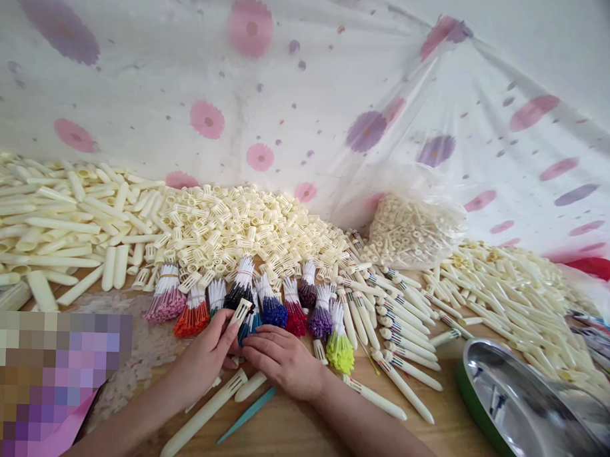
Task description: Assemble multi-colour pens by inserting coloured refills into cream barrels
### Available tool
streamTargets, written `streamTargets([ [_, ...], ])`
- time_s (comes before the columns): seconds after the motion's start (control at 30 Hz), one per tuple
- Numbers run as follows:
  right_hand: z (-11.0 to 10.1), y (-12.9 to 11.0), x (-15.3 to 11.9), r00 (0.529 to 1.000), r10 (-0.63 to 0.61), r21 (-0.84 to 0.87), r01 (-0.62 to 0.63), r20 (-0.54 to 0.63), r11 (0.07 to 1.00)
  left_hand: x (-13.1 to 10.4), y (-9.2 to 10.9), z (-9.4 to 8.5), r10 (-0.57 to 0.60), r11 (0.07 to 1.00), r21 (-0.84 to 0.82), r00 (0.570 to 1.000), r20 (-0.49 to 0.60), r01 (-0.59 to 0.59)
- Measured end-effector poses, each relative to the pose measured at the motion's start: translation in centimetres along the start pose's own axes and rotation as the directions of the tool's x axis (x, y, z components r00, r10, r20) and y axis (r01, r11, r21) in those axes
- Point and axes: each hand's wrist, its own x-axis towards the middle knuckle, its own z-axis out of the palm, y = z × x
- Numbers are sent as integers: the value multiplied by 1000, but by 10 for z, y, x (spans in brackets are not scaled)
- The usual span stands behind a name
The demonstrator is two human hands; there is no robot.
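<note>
My left hand [211, 350] is closed on a cream slotted pen part [241, 311] with coloured strips showing in its slots. My right hand [284, 361] touches the left fingertips just below that part; its fingers are bent together, and what they pinch is hidden. Behind the hands stand bundles of thin refills with white stems: pink [167, 300], orange [192, 316], blue [273, 309], red [295, 313], purple [321, 319] and yellow-green [340, 343]. A cream pen barrel [203, 415] and a teal pointed tool [247, 415] lie below the hands on the wooden table.
Slotted cream parts [245, 226] are heaped at the back, barrels [60, 220] at the left. Assembled pens [404, 382] lie right of the bundles. A clear bag [415, 229] of small parts stands behind them. A metal bowl [533, 416] sits at the right.
</note>
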Motion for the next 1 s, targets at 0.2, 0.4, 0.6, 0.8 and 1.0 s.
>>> streamTargets([
  [0.2,2,-6,-2,997,-74,-10,74,10,997,0,5,0,65,988,144,997,-44,-58],
  [0.4,8,-2,3,992,127,-38,-127,-14,991,2,-1,1,-23,999,-42,1000,14,24],
  [0.6,10,0,13,991,93,-8,-94,-94,996,4,-3,1,-3,999,-51,1000,24,4],
  [0.8,2,-1,10,986,41,-18,-44,-162,999,3,-1,1,-16,998,-53,1000,-7,16],
  [1.0,-7,-10,5,973,-107,2,110,-205,994,0,5,-1,35,993,112,999,-31,-31],
])
